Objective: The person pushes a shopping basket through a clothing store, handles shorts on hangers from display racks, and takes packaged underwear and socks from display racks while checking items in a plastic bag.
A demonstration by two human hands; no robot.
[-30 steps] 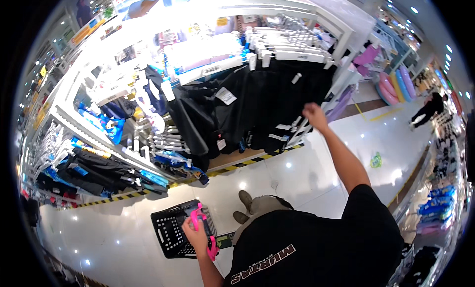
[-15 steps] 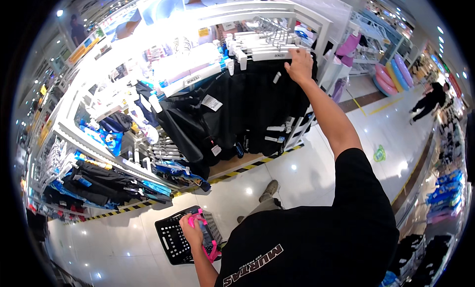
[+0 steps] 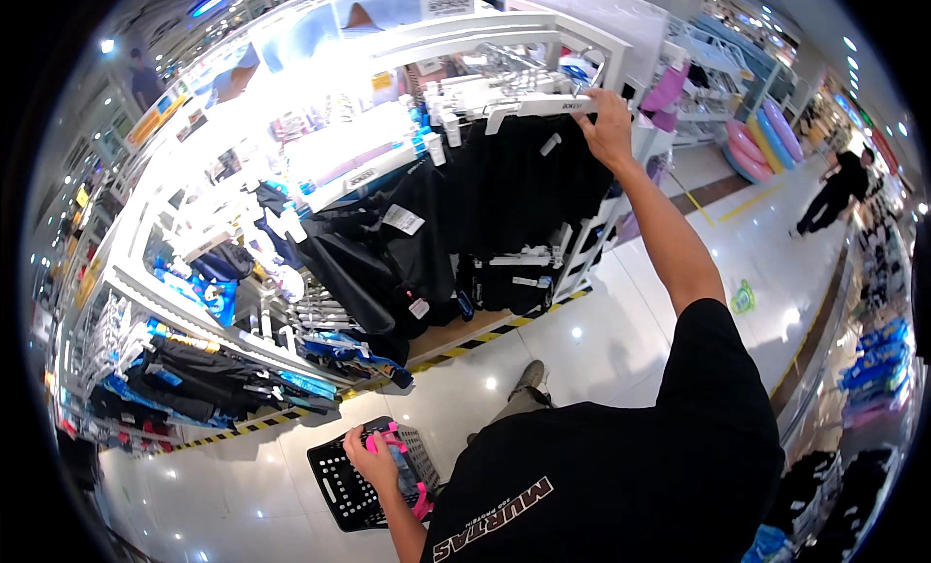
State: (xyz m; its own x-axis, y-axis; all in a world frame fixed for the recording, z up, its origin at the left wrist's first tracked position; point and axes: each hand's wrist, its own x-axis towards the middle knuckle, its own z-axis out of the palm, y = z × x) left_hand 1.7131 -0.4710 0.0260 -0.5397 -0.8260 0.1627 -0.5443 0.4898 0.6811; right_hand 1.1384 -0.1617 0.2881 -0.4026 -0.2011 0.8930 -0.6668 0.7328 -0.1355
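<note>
Item held: one long white clip hanger with a flat bar, dark marking near its right end and a short white clip arm turned down at its left end. It sits at the upper right front of a white metal display rack, tilted slightly.

Suspended from it: one plain black cloth garment, broad, soft and dull-surfaced, falling in a loose dark panel. A small pale tag shows high on its right part. Exact cut: cannot tell; the black merges with neighbouring pieces.

Right hand: closed on the right end of the hanger, fingers over the bar, thumb below.

Left hand: low, well apart from the right, at a bright pink plastic handle; whether the fingers clasp it, cannot tell.

Below the left hand: one black plastic shopping basket, rectangular, walls pierced with holes.

Adjoining stock: glossy black garments left of the held piece, one with a white paper tag.

Surroundings: black-and-yellow striped tape along the rack's foot; pale glossy tiled floor; pastel inflatable rings beyond, at right.
</note>
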